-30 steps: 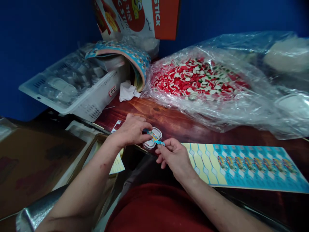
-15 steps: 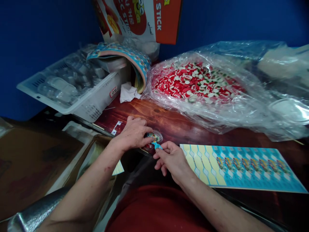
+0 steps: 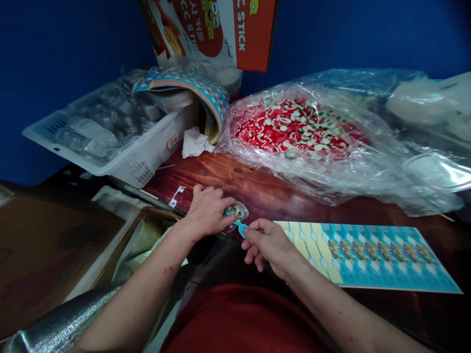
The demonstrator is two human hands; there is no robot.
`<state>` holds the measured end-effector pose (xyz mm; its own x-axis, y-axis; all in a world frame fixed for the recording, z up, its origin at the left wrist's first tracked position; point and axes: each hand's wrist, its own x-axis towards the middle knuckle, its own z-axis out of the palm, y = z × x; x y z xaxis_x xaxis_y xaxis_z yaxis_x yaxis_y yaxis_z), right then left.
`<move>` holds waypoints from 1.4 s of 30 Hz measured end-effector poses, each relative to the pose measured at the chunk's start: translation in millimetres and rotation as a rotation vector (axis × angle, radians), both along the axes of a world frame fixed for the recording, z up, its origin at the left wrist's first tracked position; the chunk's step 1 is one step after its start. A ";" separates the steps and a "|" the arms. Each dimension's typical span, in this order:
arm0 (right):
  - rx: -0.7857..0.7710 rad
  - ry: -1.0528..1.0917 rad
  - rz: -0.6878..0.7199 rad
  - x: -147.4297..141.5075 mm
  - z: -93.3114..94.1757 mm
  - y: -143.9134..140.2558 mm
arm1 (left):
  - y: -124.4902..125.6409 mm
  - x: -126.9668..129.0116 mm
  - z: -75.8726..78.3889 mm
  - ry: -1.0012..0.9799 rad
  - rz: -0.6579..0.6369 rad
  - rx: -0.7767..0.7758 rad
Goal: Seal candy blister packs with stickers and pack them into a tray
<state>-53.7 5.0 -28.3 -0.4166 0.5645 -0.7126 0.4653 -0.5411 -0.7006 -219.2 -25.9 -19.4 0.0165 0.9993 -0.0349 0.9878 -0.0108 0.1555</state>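
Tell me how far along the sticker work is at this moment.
Done: the sticker sheet has its left columns peeled bare. In hand: the left hand steadies a small clear container bearing a colourful sticker, while the right hand pinches the sticker's blue end. Left: many stickers remain on the sheet, and the white basket holds more clear containers.

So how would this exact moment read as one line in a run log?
left hand: pressing small clear container onto table | right hand: pinching blue sticker end at container | sticker sheet: flat, beside right hand

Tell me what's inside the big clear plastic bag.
The big clear plastic bag holds a heap of red, white and green small pieces; crinkled glare hides whatever lies beneath them.
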 end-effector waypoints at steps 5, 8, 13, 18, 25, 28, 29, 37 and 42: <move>0.788 -0.335 0.399 1.3 7.3 31.7 | -7.8 5.8 -2.5 0.031 0.050 -0.008; 1.014 -0.366 0.539 -15.4 6.7 47.7 | -14.1 13.7 -6.9 0.050 0.138 0.010; 0.875 -0.338 0.537 -34.2 -0.6 58.5 | -24.5 26.1 -18.9 0.060 0.373 0.109; 0.660 -0.132 0.431 -27.4 -6.8 53.9 | -35.2 26.3 -31.3 -0.047 0.548 0.262; 0.289 0.591 0.200 -7.9 18.5 50.7 | -22.1 24.5 2.1 -1.217 0.462 -0.006; 0.323 0.590 0.205 10.0 45.1 53.8 | -12.1 38.2 29.9 -1.567 0.467 -0.030; 0.341 0.576 0.195 16.7 51.8 54.0 | -9.6 44.1 36.8 -1.612 0.473 -0.007; 0.400 0.555 0.124 54.6 60.9 54.7 | 3.8 83.9 45.4 -1.788 0.411 -0.107; 0.366 0.608 0.081 66.4 58.1 52.6 | 5.8 98.1 47.1 -1.824 0.506 0.021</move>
<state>12.7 57.6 29.8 -0.7307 0.6735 -0.1114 -0.0370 -0.2021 -0.9787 -121.1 -20.2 27.7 -0.2411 0.9211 -0.3056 -0.4509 0.1725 0.8757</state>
